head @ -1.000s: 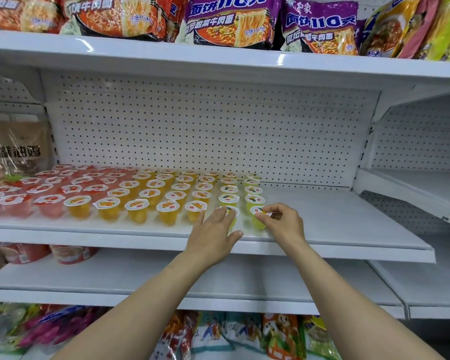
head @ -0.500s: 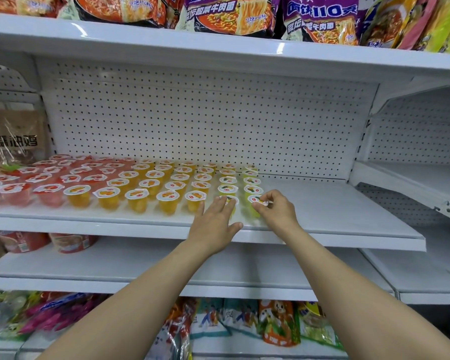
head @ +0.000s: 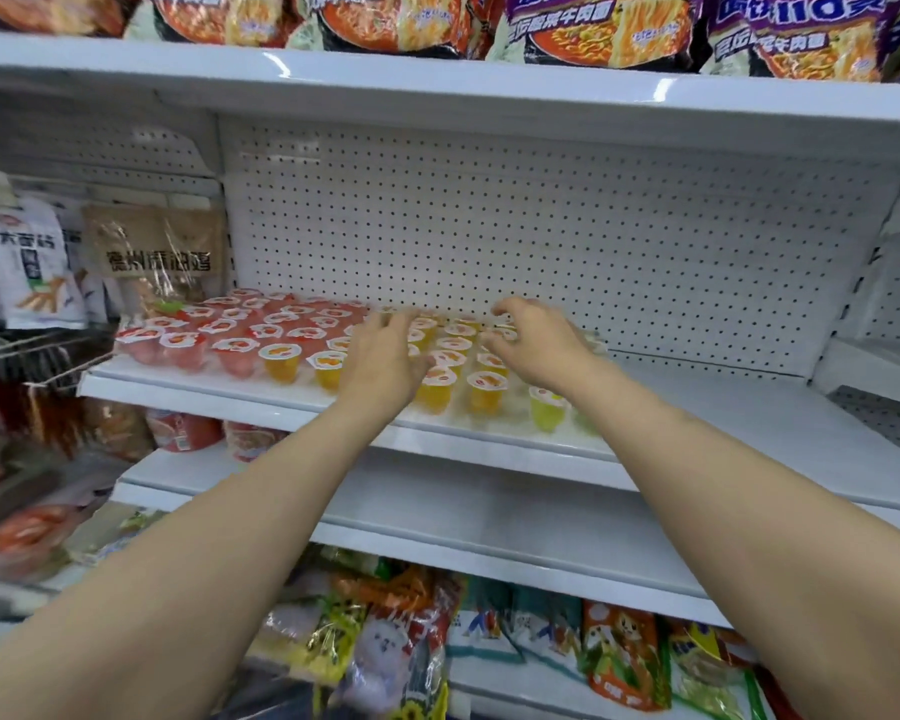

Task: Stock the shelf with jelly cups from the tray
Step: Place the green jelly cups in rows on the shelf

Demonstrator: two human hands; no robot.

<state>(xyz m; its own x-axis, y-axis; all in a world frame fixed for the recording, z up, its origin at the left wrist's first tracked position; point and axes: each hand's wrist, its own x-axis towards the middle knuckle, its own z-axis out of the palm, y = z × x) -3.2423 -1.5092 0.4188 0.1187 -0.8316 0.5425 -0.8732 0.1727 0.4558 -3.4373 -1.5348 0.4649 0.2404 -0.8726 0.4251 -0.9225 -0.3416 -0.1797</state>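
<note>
Left hand (head: pixel 380 366): hovering over the orange cups, fingers spread, holding nothing.
Right hand (head: pixel 541 345): fingers loosely curled above the cups, grip empty.
Jelly cups (head: pixel 281 358): sitting in rows on the shelf (head: pixel 723 423).

Both hands reach over rows of jelly cups (head: pixel 281 358) on the white shelf (head: pixel 749 423), red ones at the left, orange in the middle, yellow-green at the right. The left hand (head: pixel 383 363) lies spread, fingers forward above the orange cups; the right hand (head: pixel 539 343) hovers with fingers loosely bent, though blur hides any contact. Noodle packets (head: pixel 593 23) line the shelf above
</note>
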